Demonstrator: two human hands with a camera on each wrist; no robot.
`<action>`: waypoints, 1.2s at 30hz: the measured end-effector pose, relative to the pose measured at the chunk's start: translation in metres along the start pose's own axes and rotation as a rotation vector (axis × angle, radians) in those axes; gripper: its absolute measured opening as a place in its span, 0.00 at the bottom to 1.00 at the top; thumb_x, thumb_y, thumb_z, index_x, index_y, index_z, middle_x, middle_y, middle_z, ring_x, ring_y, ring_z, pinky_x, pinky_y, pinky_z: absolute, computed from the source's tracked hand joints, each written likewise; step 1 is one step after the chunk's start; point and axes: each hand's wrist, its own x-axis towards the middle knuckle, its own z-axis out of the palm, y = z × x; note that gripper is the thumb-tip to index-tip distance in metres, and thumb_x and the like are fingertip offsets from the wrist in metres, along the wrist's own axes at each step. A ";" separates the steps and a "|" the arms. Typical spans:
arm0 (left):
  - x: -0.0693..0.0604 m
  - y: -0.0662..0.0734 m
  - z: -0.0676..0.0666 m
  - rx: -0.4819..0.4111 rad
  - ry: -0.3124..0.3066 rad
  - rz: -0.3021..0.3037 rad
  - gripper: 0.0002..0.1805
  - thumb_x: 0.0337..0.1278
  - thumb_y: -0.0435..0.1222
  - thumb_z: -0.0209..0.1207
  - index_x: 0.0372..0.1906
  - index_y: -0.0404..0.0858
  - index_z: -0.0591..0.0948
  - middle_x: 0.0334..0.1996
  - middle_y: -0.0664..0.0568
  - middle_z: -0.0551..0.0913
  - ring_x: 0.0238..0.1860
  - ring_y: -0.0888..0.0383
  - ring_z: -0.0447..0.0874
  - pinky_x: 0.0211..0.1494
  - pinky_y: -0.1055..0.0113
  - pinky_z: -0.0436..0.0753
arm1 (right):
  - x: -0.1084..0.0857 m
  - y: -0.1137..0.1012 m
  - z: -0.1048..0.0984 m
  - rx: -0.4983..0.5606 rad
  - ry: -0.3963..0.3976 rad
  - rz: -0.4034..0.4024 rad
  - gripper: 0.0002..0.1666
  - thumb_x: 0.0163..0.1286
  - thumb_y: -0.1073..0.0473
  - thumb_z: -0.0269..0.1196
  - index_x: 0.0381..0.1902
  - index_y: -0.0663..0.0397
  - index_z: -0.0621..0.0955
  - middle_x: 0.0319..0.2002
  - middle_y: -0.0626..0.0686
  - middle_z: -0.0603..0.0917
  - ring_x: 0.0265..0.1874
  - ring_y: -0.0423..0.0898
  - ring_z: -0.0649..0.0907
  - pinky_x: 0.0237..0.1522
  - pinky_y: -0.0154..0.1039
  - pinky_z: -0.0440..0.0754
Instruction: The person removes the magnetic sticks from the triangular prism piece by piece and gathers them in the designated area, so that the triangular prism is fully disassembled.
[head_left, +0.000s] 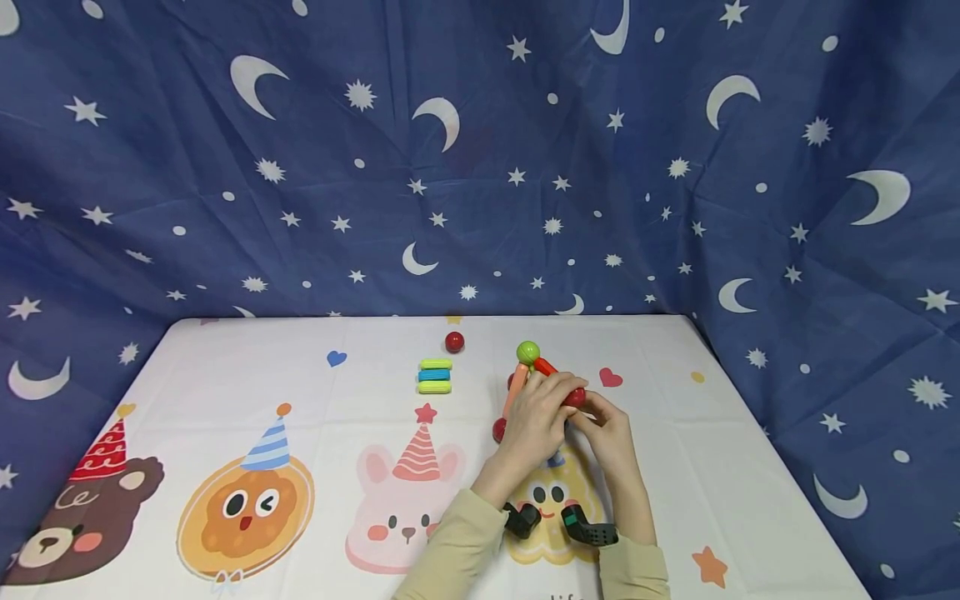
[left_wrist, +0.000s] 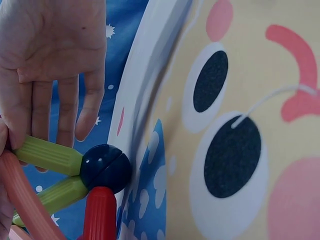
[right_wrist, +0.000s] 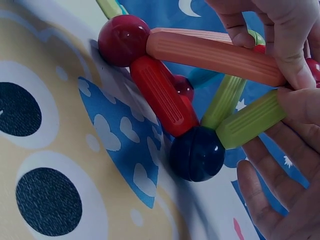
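Both hands work on a structure of toy building sticks and balls on the right half of the table. My left hand (head_left: 534,417) reaches over it, its fingers pinching the end of an orange stick (right_wrist: 215,56) beside a red ball (head_left: 575,397). The right hand (head_left: 611,433) pinches the end of a green stick (right_wrist: 252,119) between thumb and finger, its other fingers spread loosely. That stick meets a dark blue ball (left_wrist: 106,168), which also joins a red stick (left_wrist: 100,212) and another green stick. A light green ball (head_left: 528,352) tops the far corner. The hands hide part of the structure.
Left of the structure lie a loose red ball (head_left: 454,342) and a small row of sticks, two yellow-green and one blue (head_left: 434,376). A printed white tablecloth (head_left: 247,367) covers the table, and a blue star curtain (head_left: 480,208) hangs behind it.
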 end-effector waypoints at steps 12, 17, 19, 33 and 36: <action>-0.002 0.000 0.002 -0.101 0.046 -0.033 0.19 0.52 0.37 0.64 0.51 0.46 0.82 0.51 0.55 0.84 0.42 0.57 0.73 0.47 0.69 0.73 | 0.000 0.000 0.001 0.015 0.007 -0.009 0.14 0.63 0.68 0.64 0.47 0.64 0.81 0.34 0.31 0.82 0.43 0.38 0.82 0.43 0.27 0.79; -0.003 0.000 0.002 -0.167 0.034 -0.069 0.19 0.52 0.36 0.64 0.52 0.47 0.81 0.53 0.56 0.83 0.44 0.57 0.73 0.47 0.69 0.74 | -0.001 0.000 0.001 0.024 0.004 -0.028 0.14 0.63 0.68 0.64 0.47 0.66 0.81 0.38 0.41 0.83 0.41 0.36 0.82 0.42 0.26 0.80; -0.003 -0.001 0.002 -0.203 0.032 -0.076 0.19 0.52 0.35 0.64 0.53 0.46 0.82 0.53 0.55 0.83 0.45 0.57 0.74 0.49 0.68 0.74 | -0.001 0.000 0.001 0.023 0.001 -0.034 0.14 0.63 0.68 0.64 0.47 0.66 0.81 0.39 0.44 0.83 0.41 0.34 0.82 0.42 0.26 0.80; -0.011 -0.006 0.004 -0.358 0.054 -0.071 0.19 0.54 0.38 0.62 0.53 0.45 0.81 0.54 0.52 0.83 0.50 0.57 0.75 0.58 0.65 0.73 | 0.001 0.001 0.000 0.030 0.003 -0.019 0.14 0.63 0.70 0.62 0.47 0.65 0.81 0.35 0.34 0.82 0.41 0.34 0.81 0.42 0.27 0.80; -0.011 -0.007 0.004 -0.388 0.065 -0.087 0.19 0.55 0.38 0.61 0.54 0.46 0.80 0.55 0.53 0.82 0.52 0.57 0.76 0.62 0.64 0.72 | 0.001 0.001 0.001 0.034 0.004 -0.018 0.15 0.63 0.69 0.63 0.48 0.66 0.80 0.36 0.38 0.83 0.41 0.32 0.81 0.42 0.26 0.80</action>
